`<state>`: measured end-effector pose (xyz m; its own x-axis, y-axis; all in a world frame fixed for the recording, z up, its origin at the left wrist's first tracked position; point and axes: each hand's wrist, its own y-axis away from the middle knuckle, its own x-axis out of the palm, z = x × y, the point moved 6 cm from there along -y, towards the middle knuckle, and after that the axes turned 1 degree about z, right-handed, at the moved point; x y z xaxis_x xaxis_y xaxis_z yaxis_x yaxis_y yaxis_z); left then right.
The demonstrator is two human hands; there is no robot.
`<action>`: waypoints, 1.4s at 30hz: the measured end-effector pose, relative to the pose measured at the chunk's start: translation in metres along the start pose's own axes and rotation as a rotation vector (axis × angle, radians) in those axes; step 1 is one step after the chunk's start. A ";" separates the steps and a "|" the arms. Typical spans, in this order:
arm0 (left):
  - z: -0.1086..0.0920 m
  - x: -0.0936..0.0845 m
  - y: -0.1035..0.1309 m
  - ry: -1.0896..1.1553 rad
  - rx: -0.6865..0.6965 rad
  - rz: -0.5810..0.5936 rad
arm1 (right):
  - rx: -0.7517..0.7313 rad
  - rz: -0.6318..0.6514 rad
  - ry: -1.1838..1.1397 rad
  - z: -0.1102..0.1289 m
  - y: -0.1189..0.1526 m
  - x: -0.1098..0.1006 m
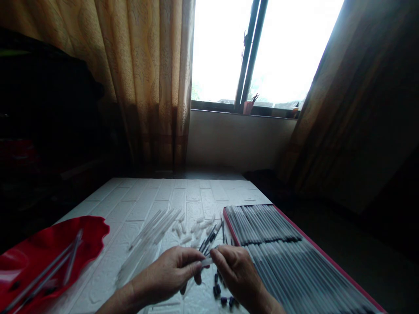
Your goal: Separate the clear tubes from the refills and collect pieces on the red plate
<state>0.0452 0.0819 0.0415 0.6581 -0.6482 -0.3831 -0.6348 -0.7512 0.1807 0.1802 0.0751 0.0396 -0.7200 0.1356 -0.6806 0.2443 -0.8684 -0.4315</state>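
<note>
Two hands (173, 270) pinching one whitish piece (207, 262), two tube rows (265, 223), one red dish (93, 242)

Both hands (178, 270) (235, 268) nearly touching, fingers curled

The single view comes from a camera worn on the person's head, looking forward and down across a white brick-patterned table (196, 192) from its near side, with both forearms entering at the bottom edge and the left hand (170, 270) and right hand (238, 272) close to the lens at lower centre. Beyond the table's far edge it faces a wall (222, 139) and a bright window (262, 52) at the top, well apart from the camera; with only one view, no part of the scene is shared with another.
</note>
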 end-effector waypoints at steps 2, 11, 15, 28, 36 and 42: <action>0.001 0.001 0.000 0.008 0.006 0.011 | 0.035 0.022 -0.051 -0.004 0.000 0.003; 0.009 -0.008 -0.002 0.040 0.003 -0.007 | 0.105 0.111 -0.340 -0.003 0.002 0.002; 0.010 -0.009 -0.003 0.024 0.012 -0.005 | 0.069 0.088 -0.291 -0.002 0.002 0.000; 0.007 -0.004 0.000 -0.058 0.004 -0.022 | -0.089 0.020 0.024 0.006 0.002 -0.001; 0.002 -0.007 0.002 -0.143 0.039 -0.057 | 0.066 0.053 -0.199 -0.007 0.003 0.009; 0.003 -0.013 0.004 -0.204 0.020 -0.106 | 0.102 0.112 -0.298 -0.003 0.001 0.007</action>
<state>0.0335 0.0877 0.0444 0.6276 -0.5253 -0.5746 -0.5756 -0.8100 0.1119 0.1772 0.0760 0.0328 -0.8542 -0.0960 -0.5111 0.2776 -0.9152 -0.2921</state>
